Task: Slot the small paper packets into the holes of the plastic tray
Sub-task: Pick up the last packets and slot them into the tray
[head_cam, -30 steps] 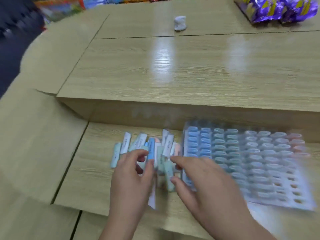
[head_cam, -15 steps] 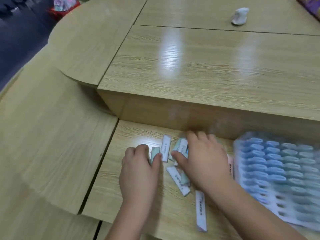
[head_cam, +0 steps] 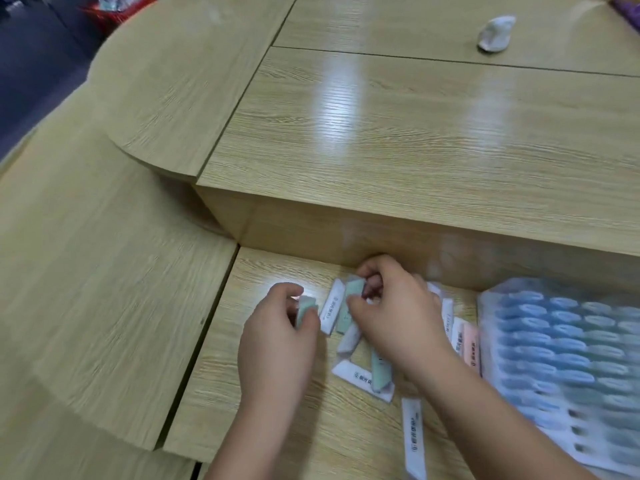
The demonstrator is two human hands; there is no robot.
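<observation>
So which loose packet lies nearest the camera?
The white packet, lying alone below the right hand's forearm; the other loose ones cluster farther up by both hands.

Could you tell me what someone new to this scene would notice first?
Two hands meet low in the middle, the left hand pinching a green packet and the right hand gripping another packet, with loose packets scattered beneath. At the right edge lies the plastic tray, mostly filled.
</observation>
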